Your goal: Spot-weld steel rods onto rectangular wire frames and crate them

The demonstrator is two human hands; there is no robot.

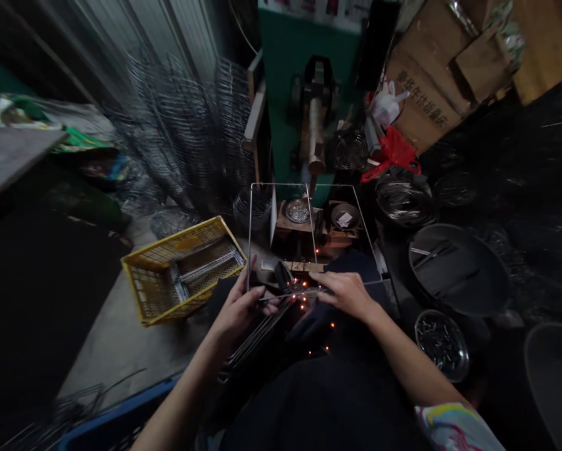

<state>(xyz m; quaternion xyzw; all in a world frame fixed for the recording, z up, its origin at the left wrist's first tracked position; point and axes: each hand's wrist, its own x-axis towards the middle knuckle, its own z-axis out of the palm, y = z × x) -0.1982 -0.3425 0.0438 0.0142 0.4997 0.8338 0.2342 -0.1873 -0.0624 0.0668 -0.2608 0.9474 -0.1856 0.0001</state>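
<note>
A thin metal wire frame, rectangular with a middle bar, spans the space before me. My left hand is closed around its near left corner, thumb and fingers on the wire. My right hand pinches the frame's near wire, right of the middle. Orange sparks scatter between my hands and fall toward my lap. Beneath the left hand, a bundle of metal rods lies slanted across my dark clothing. Just beyond the hands is a pale bar; the spark source is partly hidden.
A yellow crate with wire pieces stands left. Ahead rises a green machine with a thick metal arm and small dishes. Dark pans and a bowl of small parts sit right. Stacked wire racks stand behind.
</note>
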